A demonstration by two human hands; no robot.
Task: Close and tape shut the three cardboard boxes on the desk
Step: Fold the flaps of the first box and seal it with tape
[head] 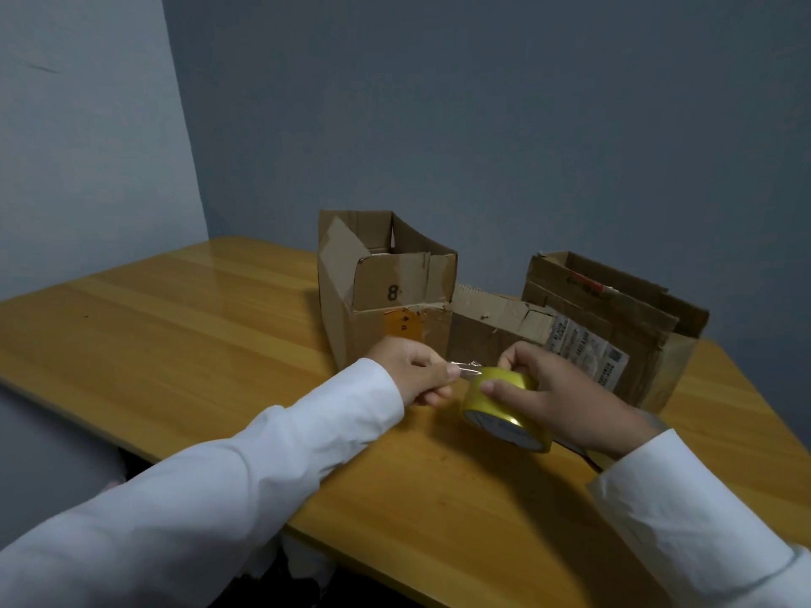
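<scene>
Right hand (557, 401) curled around the yellow tape roll (500, 410), left hand (417, 370) pinching its clear loose end (465, 369)

A wooden desk (184, 344) carries three open cardboard boxes just beyond the hands' grip: a tall box (377, 300) behind-left, a low box (496, 331) directly behind, a torn box (623, 326) behind-right.

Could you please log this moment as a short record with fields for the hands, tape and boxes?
left hand: pinches the tape end
right hand: grips the tape roll
tape end: pulled a little off the roll
tall box: flaps up, open
low box: between the other two
right box: open on top
desk: wooden
</scene>
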